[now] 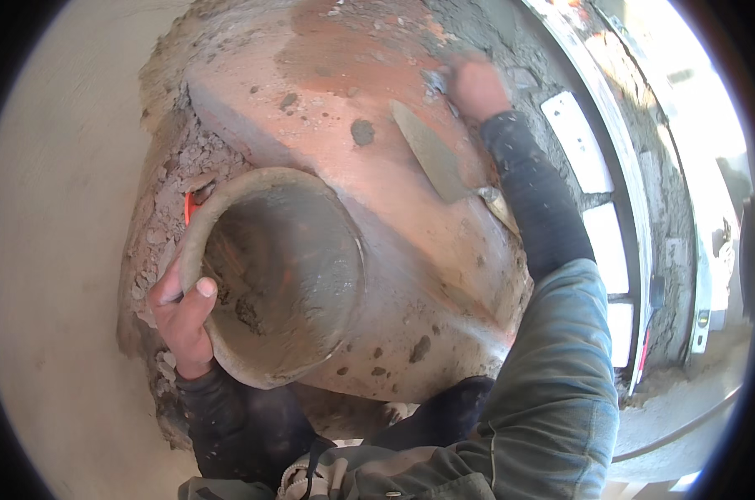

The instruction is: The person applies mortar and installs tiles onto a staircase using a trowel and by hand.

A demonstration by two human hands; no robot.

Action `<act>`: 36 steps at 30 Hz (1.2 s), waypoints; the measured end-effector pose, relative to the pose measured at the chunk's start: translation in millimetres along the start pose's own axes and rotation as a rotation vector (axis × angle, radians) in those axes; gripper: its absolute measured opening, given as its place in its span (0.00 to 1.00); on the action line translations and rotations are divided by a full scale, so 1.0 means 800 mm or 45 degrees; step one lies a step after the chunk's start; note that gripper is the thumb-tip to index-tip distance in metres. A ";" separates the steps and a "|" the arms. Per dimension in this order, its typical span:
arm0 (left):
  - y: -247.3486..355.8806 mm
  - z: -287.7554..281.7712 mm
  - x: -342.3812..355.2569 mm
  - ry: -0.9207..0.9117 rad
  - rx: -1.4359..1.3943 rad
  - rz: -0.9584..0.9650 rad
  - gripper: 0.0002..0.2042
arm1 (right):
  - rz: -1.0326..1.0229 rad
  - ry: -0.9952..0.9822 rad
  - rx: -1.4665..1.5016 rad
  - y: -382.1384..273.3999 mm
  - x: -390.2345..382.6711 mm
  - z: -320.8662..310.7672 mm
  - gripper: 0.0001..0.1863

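My left hand grips the near-left rim of a round bucket, thumb over the edge. Grey mortar coats the bucket, which is tilted, and a little wet mortar lies inside. My right hand reaches far out to the right, against the mortar-smeared edge of a reddish surface. It is blurred and its fingers are mostly hidden; a small grey lump shows beside them. A pointed trowel lies flat on the reddish surface near my right forearm, its blade caked with mortar and its handle partly behind my sleeve.
Mortar spatters dot the reddish surface. Rubble lines its left side, with a small orange object behind the bucket. White rectangular panes in a dark frame stand at the right, beside a spirit level. A plain wall rises left.
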State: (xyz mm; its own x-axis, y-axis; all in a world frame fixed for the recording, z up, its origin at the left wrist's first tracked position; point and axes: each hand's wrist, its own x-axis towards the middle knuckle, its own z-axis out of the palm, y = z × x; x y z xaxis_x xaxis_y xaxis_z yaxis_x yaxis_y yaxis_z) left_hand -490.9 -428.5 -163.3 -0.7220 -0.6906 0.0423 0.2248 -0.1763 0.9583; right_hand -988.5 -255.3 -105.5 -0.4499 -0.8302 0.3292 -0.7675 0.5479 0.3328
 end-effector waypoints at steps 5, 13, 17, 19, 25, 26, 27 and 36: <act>0.000 0.000 -0.004 0.051 0.038 0.028 0.26 | 0.119 -0.235 0.370 -0.058 0.018 -0.009 0.18; 0.011 0.012 0.000 0.081 0.053 0.011 0.29 | 0.121 -0.159 -0.008 -0.032 0.034 -0.012 0.12; 0.011 0.011 -0.002 0.059 0.045 -0.013 0.29 | 0.065 0.382 -0.417 0.027 0.061 -0.023 0.07; 0.014 0.014 0.000 0.059 0.050 0.001 0.30 | 0.133 0.278 -0.543 0.051 0.057 -0.016 0.08; 0.011 0.006 -0.005 0.125 0.048 -0.001 0.32 | 0.188 0.104 -0.777 0.037 0.069 -0.018 0.10; 0.009 -0.001 -0.006 0.128 0.082 -0.022 0.32 | 0.223 0.079 -0.801 0.038 0.070 -0.017 0.10; 0.008 -0.003 -0.006 0.121 0.080 -0.034 0.32 | 0.236 0.060 -0.776 0.043 0.066 -0.012 0.10; 0.009 0.008 0.001 0.067 -0.019 0.028 0.30 | 0.402 0.171 -0.274 -0.013 -0.024 -0.087 0.12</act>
State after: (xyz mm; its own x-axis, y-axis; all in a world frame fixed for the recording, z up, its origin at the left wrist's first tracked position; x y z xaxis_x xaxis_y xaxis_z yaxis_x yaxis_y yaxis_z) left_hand -494.4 -426.0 -154.8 -0.6813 -0.7304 0.0481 0.2505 -0.1710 0.9529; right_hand -940.3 -237.5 -53.8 -0.5738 -0.6045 0.5526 -0.4817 0.7947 0.3692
